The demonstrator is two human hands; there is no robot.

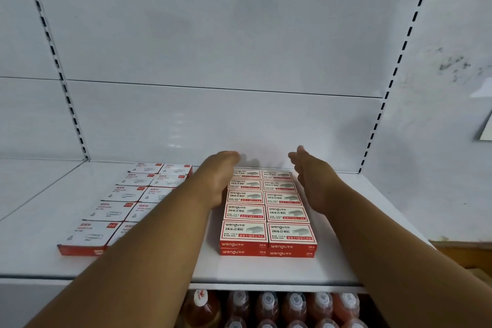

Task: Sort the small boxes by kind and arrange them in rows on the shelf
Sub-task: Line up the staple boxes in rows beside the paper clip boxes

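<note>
Staple boxes (269, 212): two columns, five rows.

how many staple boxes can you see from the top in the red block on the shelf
10 staple boxes show their tops, in two columns of five between the left hand and right hand. The front edges show a second layer beneath, so more are probably hidden.

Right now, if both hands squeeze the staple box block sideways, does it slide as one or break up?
The staple boxes look stiff and flat-sided, so likely slide squarely. Probably heavy for their size. They're stacked two high on the smooth shelf, so top boxes may shift. Left hand and right hand flank them.
</note>
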